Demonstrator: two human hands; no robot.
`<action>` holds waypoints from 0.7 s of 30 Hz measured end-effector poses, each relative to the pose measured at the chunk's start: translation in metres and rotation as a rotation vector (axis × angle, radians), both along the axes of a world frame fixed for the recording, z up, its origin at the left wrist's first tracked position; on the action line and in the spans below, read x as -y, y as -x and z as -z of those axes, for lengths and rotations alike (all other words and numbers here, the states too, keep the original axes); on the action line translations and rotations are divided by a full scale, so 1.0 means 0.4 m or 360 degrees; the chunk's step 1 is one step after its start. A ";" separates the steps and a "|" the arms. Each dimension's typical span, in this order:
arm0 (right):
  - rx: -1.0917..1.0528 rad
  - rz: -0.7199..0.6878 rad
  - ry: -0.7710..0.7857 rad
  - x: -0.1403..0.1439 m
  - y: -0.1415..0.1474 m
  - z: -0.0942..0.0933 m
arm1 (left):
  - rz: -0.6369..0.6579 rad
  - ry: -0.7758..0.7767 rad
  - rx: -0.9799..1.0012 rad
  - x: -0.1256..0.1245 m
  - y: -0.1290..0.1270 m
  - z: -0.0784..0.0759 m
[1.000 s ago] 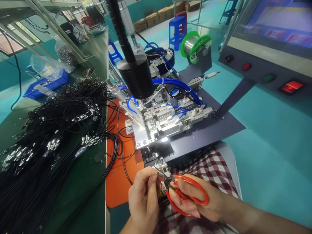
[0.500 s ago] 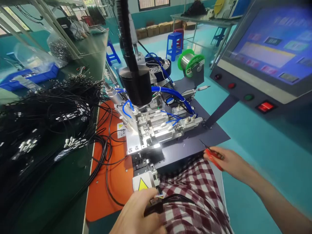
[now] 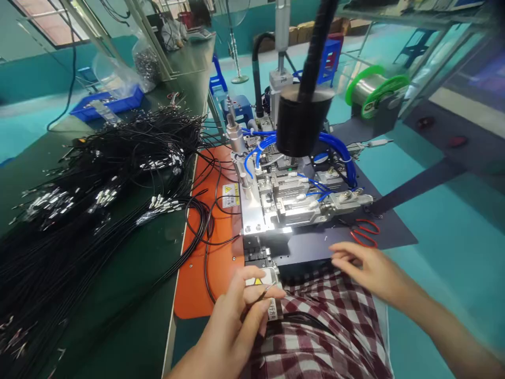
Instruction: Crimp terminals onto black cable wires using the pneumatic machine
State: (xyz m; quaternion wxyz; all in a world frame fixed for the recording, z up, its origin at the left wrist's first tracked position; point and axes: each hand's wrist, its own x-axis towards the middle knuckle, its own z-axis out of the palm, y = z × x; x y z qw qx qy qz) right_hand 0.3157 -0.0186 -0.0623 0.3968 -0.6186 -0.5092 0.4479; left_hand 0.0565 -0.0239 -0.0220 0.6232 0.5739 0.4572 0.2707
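left hand point(image 3: 236, 321) pinched shut, right hand point(image 3: 365, 268) open, fingers spread.

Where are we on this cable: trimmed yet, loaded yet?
Trimming looks finished: the red scissors lie on the dark machine plate, and the right hand is empty beside them. In hand: the left hand pinches the black cable's end near the yellow warning label. Left: the metal fixture shows no cable in it, and the cable pile waits.
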 end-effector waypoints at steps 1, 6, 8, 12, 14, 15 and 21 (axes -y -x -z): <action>-0.0099 -0.0068 -0.0002 0.009 0.049 -0.035 | -0.0006 0.0022 -0.0010 -0.001 -0.005 -0.003; -0.0348 -0.0339 0.0115 -0.004 0.184 -0.135 | 0.0073 -0.0012 -0.0073 -0.011 -0.021 -0.022; -0.0365 -0.0369 0.0168 -0.014 0.193 -0.129 | 0.0083 -0.0007 -0.0056 -0.017 -0.023 -0.028; -0.0426 -0.0293 0.0208 -0.020 0.189 -0.096 | 0.0005 0.0146 0.0044 -0.033 -0.029 -0.030; -0.0636 -0.0273 0.0317 -0.024 0.187 -0.088 | -0.0047 0.0280 0.0149 -0.042 -0.033 -0.029; -0.0764 -0.0263 0.0379 -0.026 0.186 -0.086 | -0.0067 0.0339 0.0212 -0.045 -0.034 -0.028; -0.1187 -0.0210 0.0552 -0.040 0.197 -0.091 | -0.0091 0.0477 0.0435 -0.057 -0.037 -0.027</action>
